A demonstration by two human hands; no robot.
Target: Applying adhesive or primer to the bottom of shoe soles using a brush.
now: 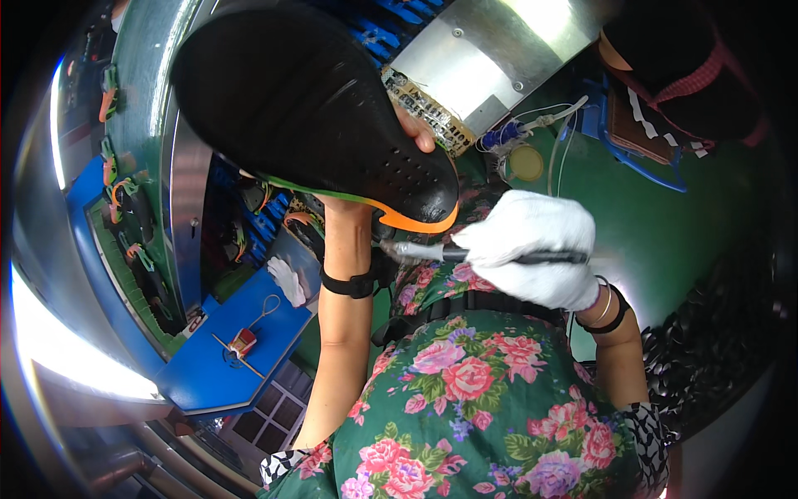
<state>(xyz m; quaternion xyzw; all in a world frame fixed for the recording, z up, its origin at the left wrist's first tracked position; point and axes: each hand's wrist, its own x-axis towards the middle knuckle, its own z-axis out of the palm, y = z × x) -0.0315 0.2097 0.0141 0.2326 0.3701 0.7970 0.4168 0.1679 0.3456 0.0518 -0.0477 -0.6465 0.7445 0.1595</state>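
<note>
My left hand (418,131) is bare and grips a large black shoe sole (291,108) with orange and green edging. The sole is held up and tilted, with a group of small holes towards its heel end. Most of the hand is hidden behind it; fingertips show at its right edge. In a white glove, my right hand (536,237) is closed around a slim tool (420,251) with a black handle and a grey wrapped front part. Its dark tip points left, below the sole's orange edge, and appears apart from it. The tip is blurred, so its kind is unclear.
At the left runs a green and metal machine with several orange-edged soles (125,204). A blue table (199,370) bears a small red object (242,342); a white glove (287,279) lies at its edge. Dark pieces (706,358) pile at right. A round container (525,163) stands beyond my right hand.
</note>
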